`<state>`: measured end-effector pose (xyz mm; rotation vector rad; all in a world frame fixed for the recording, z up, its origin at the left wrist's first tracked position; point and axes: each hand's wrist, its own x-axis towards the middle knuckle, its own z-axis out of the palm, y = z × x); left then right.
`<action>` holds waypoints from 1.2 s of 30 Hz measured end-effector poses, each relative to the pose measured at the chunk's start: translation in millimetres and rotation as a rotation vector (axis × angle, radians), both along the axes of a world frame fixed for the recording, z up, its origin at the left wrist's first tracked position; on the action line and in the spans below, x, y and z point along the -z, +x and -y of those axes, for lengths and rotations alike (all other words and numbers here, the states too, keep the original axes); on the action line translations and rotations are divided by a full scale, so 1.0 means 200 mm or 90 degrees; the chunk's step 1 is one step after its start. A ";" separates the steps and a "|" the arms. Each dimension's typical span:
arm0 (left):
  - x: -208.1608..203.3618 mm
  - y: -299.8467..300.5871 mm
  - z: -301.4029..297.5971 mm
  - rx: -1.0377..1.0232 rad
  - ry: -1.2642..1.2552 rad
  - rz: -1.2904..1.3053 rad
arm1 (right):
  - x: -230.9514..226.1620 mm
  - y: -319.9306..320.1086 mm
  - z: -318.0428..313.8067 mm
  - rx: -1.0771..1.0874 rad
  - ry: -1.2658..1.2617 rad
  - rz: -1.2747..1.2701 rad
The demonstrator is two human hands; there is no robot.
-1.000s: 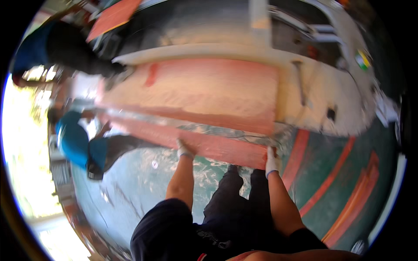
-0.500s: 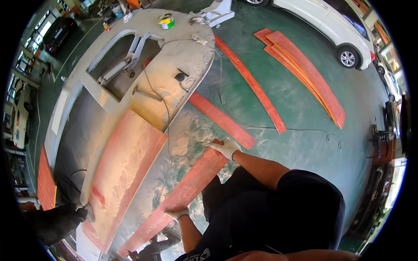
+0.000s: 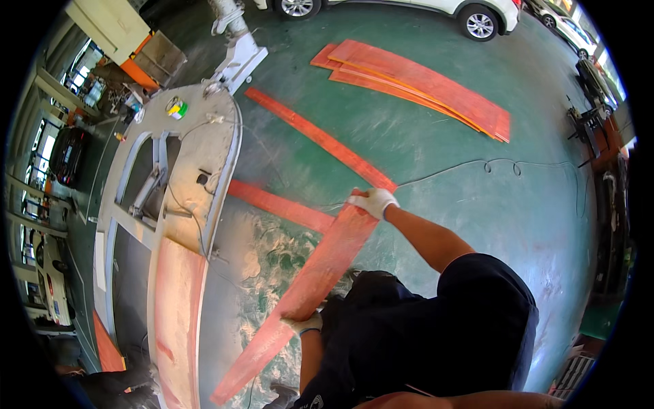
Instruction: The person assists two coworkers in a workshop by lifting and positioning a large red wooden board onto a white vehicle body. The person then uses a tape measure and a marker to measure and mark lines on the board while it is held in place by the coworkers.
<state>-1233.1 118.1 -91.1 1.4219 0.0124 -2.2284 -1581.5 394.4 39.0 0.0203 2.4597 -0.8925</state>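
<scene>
A long, tapered red board (image 3: 320,262) is held slantwise in front of me, its narrow end toward the lower left. My right hand (image 3: 375,203), in a pale work glove, is closed on the far, wider end. My left hand (image 3: 303,323), also gloved, grips the board's near edge around its middle, with its fingers partly hidden. The board overlaps the end of a red strip (image 3: 283,206) lying on the floor. To the left stands a long grey metal frame (image 3: 235,146) with a dusty red panel (image 3: 178,300) on it.
Another red strip (image 3: 320,140) and a stack of red boards (image 3: 422,85) lie on the green floor. A cable (image 3: 470,163) loops across it. A tin (image 3: 176,108) stands on the frame. A white car (image 3: 409,5) is parked beyond. Another person's dark sleeve (image 3: 116,388) shows lower left.
My view has swung to the right, and the frame now appears farther left. The board, still in both hands, has moved away from the frame and now overlaps the floor strip.
</scene>
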 end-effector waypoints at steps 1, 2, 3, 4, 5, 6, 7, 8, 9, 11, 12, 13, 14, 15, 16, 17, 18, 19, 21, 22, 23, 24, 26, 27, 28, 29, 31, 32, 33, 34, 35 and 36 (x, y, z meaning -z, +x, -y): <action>0.02 -0.05 -0.15 0.025 0.004 -0.033 | 0.02 -0.03 -0.22 0.029 0.011 -0.019; 0.03 -0.09 -0.30 0.046 0.008 -0.064 | 0.05 -0.05 -0.43 0.054 0.023 -0.035; -0.01 -0.13 -0.42 0.087 -0.005 -0.084 | -0.01 -0.05 -0.60 0.069 0.007 -0.032; -0.06 -0.18 -0.56 0.122 -0.017 -0.100 | -0.08 -0.02 -0.77 0.079 -0.006 -0.025; -0.12 -0.22 -0.71 0.156 -0.025 -0.116 | -0.11 0.02 -0.94 0.105 0.001 -0.042; -0.17 -0.24 -0.85 0.181 -0.009 -0.138 | -0.14 0.03 -1.13 0.130 0.010 -0.061; -0.22 -0.28 -0.98 0.190 0.048 -0.142 | -0.11 0.06 -1.35 0.168 0.024 -0.089; -0.24 -0.30 -1.12 0.197 0.106 -0.150 | -0.08 0.09 -1.53 0.206 0.038 -0.118; -0.25 -0.29 -1.21 0.187 0.118 -0.149 | -0.25 0.18 -1.57 0.217 0.029 -0.098; -0.23 -0.29 -1.50 0.189 0.163 -0.163 | -0.25 0.29 -1.96 0.248 0.044 -0.149; -0.19 -0.30 -1.64 0.209 0.173 -0.163 | -0.19 0.36 -2.21 0.268 0.006 -0.185; -0.12 -0.29 -1.79 0.220 0.181 -0.157 | -0.17 0.42 -2.41 0.297 0.031 -0.186; -0.08 -0.26 -1.94 0.235 0.191 -0.144 | -0.19 0.52 -2.56 0.337 -0.015 -0.205; -0.09 -0.26 -2.09 0.242 0.209 -0.135 | -0.20 0.61 -2.75 0.384 0.023 -0.198; -0.12 -0.25 -2.24 0.253 0.225 -0.124 | -0.29 0.70 -2.91 0.394 0.064 -0.089; -0.16 -0.25 -2.41 0.282 0.253 -0.119 | -0.25 0.79 -3.18 0.429 0.097 -0.109; -0.20 -0.24 -2.53 0.310 0.257 -0.113 | -0.26 0.89 -3.36 0.450 0.113 -0.138; -0.23 -0.23 -2.66 0.344 0.256 -0.111 | -0.27 0.97 -3.51 0.476 0.124 -0.171; -0.22 -0.23 -2.90 0.392 0.264 -0.085 | -0.32 1.13 -3.76 0.513 0.137 -0.176; -0.23 -0.25 -3.01 0.420 0.267 -0.081 | -0.37 1.21 -3.87 0.534 0.142 -0.179; -0.25 -0.28 -3.12 0.445 0.267 -0.074 | -0.42 1.28 -3.93 0.542 0.176 -0.165; -0.26 -0.31 -3.21 0.471 0.269 -0.065 | -0.46 1.35 -3.99 0.551 0.212 -0.148; -0.26 -0.41 -3.43 0.546 0.259 -0.040 | -0.39 1.52 -4.26 0.603 0.219 -0.138; -0.27 -0.45 -3.50 0.580 0.244 -0.027 | -0.38 1.58 -4.31 0.623 0.189 -0.125; -0.28 -0.51 -3.60 0.616 0.230 -0.017 | -0.38 1.64 -4.33 0.645 0.160 -0.117; -0.21 -0.58 -3.70 0.621 0.209 -0.026 | -0.31 1.68 -4.40 0.688 0.147 -0.133; 0.02 -0.69 -3.88 0.618 0.166 -0.041 | -0.16 1.75 -4.51 0.767 0.051 -0.148; 0.12 -0.77 -3.96 0.632 0.127 -0.037 | -0.09 1.74 -4.56 0.802 -0.034 -0.148; 0.21 -0.88 -3.99 0.646 0.081 -0.027 | -0.06 1.68 -4.56 0.813 -0.123 -0.145; 0.25 -0.99 -4.02 0.670 0.036 -0.020 | -0.04 1.64 -4.53 0.831 -0.211 -0.145; 0.21 -1.11 -4.05 0.670 0.014 -0.011 | -0.13 1.55 -4.43 0.848 -0.255 -0.123; 0.12 -1.28 -4.09 0.675 -0.001 -0.009 | -0.08 1.49 -4.44 0.850 -0.243 -0.127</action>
